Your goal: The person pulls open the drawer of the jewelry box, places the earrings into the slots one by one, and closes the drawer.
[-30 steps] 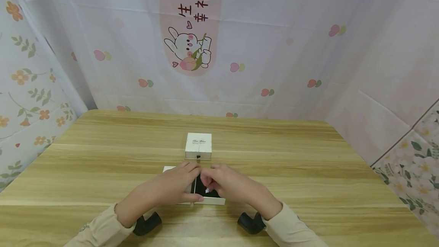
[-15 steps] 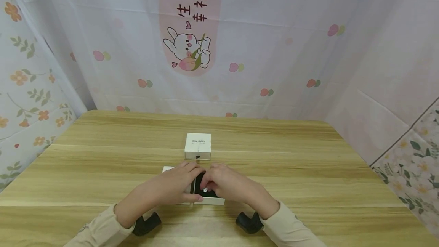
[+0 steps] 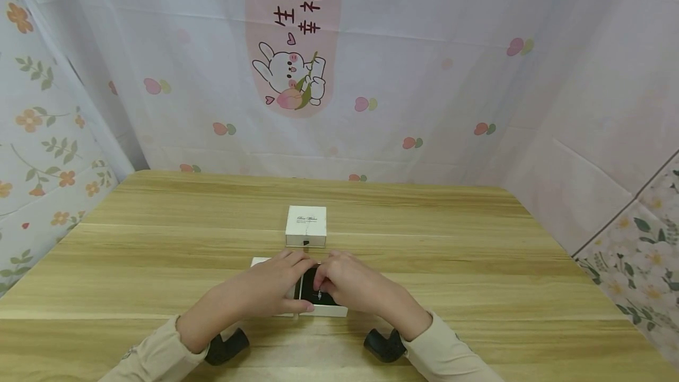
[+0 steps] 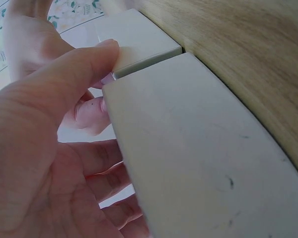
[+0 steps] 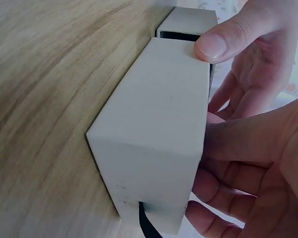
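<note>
A white drawer-style jewelry box lies pulled out, its sleeve [image 3: 260,260] on the left and its drawer [image 3: 330,311] on the right. Black padding [image 3: 308,292] lines the drawer. My left hand [image 3: 270,287] grips the box around the join, thumb on the near side and fingers over the top; the left wrist view shows that thumb [image 4: 97,62] at the drawer's edge. Inside the drawer, my right hand [image 3: 361,285] pinches a small ring [image 3: 320,295] with a sparkling stone just above the padding. In the right wrist view, the drawer's wall [image 5: 159,94] hides the ring.
Behind the hands stands a second white box [image 3: 306,221] with printed lettering, closed. A black pull ribbon [image 5: 148,227] hangs from the open drawer's end. The wooden table [image 3: 451,234] reaches back to a patterned curtain [image 3: 414,87].
My right fingers have shifted slightly within the drawer, and the ring has turned so its stone shows from another side. The left hand and both boxes keep their places.
</note>
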`<move>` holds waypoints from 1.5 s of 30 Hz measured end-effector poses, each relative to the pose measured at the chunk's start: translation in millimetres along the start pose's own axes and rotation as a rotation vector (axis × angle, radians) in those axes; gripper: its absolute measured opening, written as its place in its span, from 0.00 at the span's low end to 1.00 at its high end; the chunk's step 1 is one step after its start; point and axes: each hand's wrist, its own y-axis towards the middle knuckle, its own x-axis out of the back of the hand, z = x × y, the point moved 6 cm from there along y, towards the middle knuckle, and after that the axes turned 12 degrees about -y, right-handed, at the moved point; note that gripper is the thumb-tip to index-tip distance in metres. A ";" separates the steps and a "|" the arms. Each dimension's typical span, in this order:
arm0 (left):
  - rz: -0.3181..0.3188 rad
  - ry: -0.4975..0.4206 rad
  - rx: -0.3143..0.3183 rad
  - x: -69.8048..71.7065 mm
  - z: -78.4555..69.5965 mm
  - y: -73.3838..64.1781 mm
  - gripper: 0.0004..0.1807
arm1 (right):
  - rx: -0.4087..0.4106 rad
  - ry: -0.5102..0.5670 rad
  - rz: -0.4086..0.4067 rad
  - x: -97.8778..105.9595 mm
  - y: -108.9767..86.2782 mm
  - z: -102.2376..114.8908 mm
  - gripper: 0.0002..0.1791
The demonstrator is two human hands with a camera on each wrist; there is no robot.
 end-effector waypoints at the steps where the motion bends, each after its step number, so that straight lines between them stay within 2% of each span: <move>1: -0.001 0.000 -0.001 -0.1 0.1 -0.1 0.35 | 0.001 -0.008 0.000 0.0 -0.3 0.0 0.05; 18: 0.001 -0.002 -0.003 -0.3 0.0 -0.2 0.35 | 0.037 -0.083 -0.048 1.9 -4.1 -1.8 0.04; 26: -0.009 0.003 -0.014 -0.3 -0.6 0.0 0.35 | 0.038 -0.042 -0.016 0.9 -6.4 -8.7 0.04; 33: 0.001 0.004 -0.003 -0.2 -0.1 -0.4 0.36 | 0.052 -0.049 -0.011 1.3 -7.4 -7.5 0.04; 45: 0.001 -0.004 -0.001 -0.2 0.3 -1.2 0.36 | 0.021 -0.061 0.010 -2.7 -5.2 -6.1 0.05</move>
